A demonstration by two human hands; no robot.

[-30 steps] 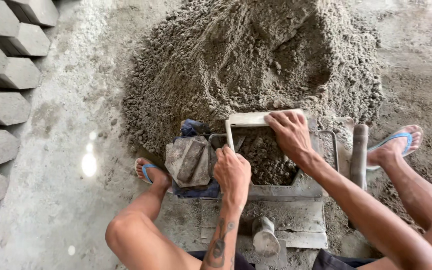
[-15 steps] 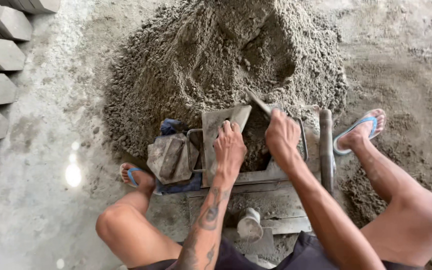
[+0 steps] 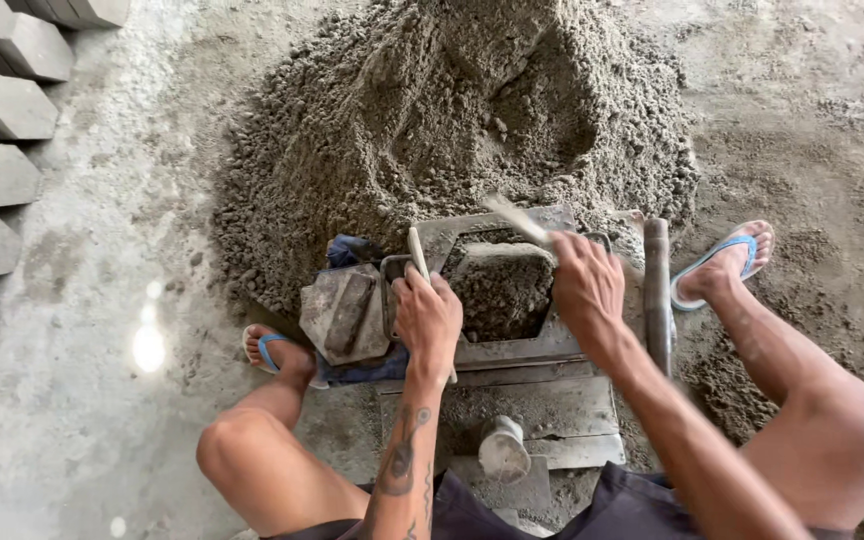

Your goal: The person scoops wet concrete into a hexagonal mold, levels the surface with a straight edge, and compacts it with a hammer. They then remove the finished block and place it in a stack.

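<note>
I squat over a grey metal mould [image 3: 527, 350] filled with dark, damp cement mix [image 3: 500, 290]. My left hand [image 3: 430, 318] rests on the mould's left rim, closed around a thin pale strip [image 3: 417, 252] that stands on edge. At the mould's upper right corner, my right hand [image 3: 584, 285] grips another pale flat piece [image 3: 514, 216], which is blurred by motion. I cannot tell whether the two pieces are joined.
A large heap of cement mix [image 3: 452, 120] rises just behind the mould. Grey moulded blocks [image 3: 2, 110] line the left edge. A mud-caked pad on blue cloth [image 3: 344, 310] lies left of the mould and a metal bar [image 3: 657, 290] stands to its right. My sandalled feet [image 3: 722, 260] flank it.
The pale rectangular frame that lay flat on the mould has tipped up and off. Both hands have shifted with it, and the mix surface is now exposed.
</note>
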